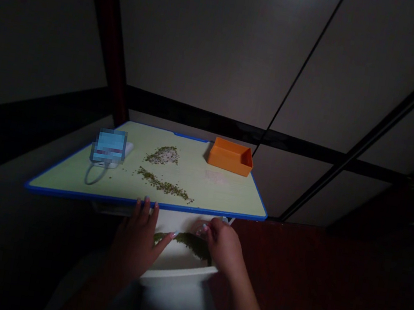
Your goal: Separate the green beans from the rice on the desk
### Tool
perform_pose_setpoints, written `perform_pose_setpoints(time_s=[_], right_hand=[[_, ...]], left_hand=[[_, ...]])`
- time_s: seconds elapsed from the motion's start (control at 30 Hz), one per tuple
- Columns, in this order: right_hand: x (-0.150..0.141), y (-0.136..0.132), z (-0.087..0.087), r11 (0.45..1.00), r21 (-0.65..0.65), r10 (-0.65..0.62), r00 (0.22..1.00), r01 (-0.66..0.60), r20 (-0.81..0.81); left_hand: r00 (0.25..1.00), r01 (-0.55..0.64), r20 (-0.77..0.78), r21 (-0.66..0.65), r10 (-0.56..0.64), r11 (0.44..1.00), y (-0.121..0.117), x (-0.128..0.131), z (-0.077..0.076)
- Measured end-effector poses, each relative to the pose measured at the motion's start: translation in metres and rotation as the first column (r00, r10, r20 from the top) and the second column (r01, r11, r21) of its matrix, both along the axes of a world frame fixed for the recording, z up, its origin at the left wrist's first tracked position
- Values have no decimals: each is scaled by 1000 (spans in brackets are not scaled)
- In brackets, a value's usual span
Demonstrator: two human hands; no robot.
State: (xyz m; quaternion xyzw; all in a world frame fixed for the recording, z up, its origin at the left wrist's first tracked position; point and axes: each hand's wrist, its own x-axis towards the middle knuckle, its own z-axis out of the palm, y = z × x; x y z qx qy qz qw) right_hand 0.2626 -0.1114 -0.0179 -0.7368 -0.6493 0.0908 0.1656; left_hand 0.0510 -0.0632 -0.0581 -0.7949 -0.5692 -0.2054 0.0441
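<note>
A pale green board with a blue rim [224, 192] lies in front of me, with two small heaps of green beans [165, 185] on it. Below its near edge sits a white bowl [176, 271] holding more green beans [189, 240]. My left hand [136, 243] rests on the bowl's left rim, fingers stretched toward the board's edge, thumb pointing into the bowl. My right hand [222, 246] is curled at the bowl's right side, fingertips down by the beans; what they pinch is too small to make out.
An orange tray [230, 156] stands at the board's far right corner. A white device [111, 150] with a looped cable lies at the left. Dark wall panels rise behind. A dark red floor lies to the right.
</note>
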Motion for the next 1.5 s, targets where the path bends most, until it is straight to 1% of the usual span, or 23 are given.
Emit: perform_pose_setpoints(time_s=[0.1, 0.2, 0.3, 0.43, 0.57, 0.8, 1.03, 1.3, 1.5], right_hand=[[0, 6, 1, 1000, 9, 14, 1000, -14, 6], [-1, 10, 3, 1000, -8, 17, 999, -17, 35], [-4, 12, 3, 1000, -22, -5, 999, 7, 54], [-10, 15, 1, 999, -38, -33, 997, 36, 69], [-15, 14, 1, 999, -24, -20, 999, 21, 40], [-15, 1, 7, 999, -42, 23, 997, -20, 67], [-15, 1, 8, 998, -63, 19, 997, -15, 75], [-18, -6, 7, 996, -85, 12, 998, -6, 64], [-17, -6, 6, 998, -62, 25, 998, -22, 58]], left_hand=[[999, 2, 41, 29, -3, 1000, 2, 0, 2], [996, 28, 79, 58, -33, 998, 7, 0, 4], [991, 43, 121, 91, -54, 995, 12, -4, 4], [986, 32, 159, 134, -54, 990, 18, -11, 4], [990, 36, 134, 132, -54, 991, 20, -16, 4], [997, 57, 41, 62, -60, 996, 10, -14, -5], [997, 70, -13, 37, -70, 997, 4, -13, -2], [991, 132, 1, 65, -132, 989, 12, -20, -8], [994, 89, 47, 124, -96, 988, 15, -21, -19]])
